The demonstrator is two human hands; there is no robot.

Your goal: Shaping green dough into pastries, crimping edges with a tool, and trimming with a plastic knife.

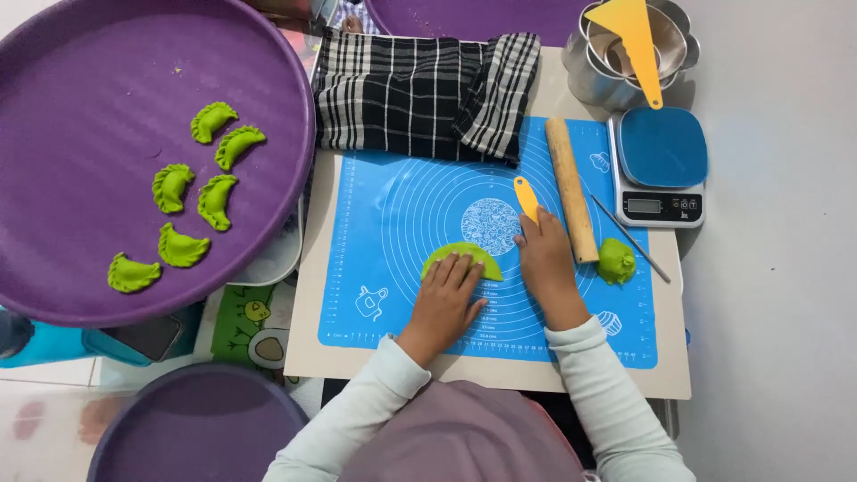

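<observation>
Now the left hand [449,290] is pressing flat, fingers spread, on a folded green dough piece [464,258], hiding its lower half. The right hand [544,259] is gripping a yellow scraper [527,198], handle concealed. Beside it is lying one green dough ball [616,261]; six dumplings [178,248] are sitting on the purple tray [89,71].

Bright, even indoor light, seemingly from overhead. Shadows are soft and short, falling beside the rolling pin [570,189] and under the purple tray [85,54]. Mild sheen on the metal bowls [596,76], no harsh glare. Focus is sharp throughout; slight wide-angle curving at the edges.
</observation>
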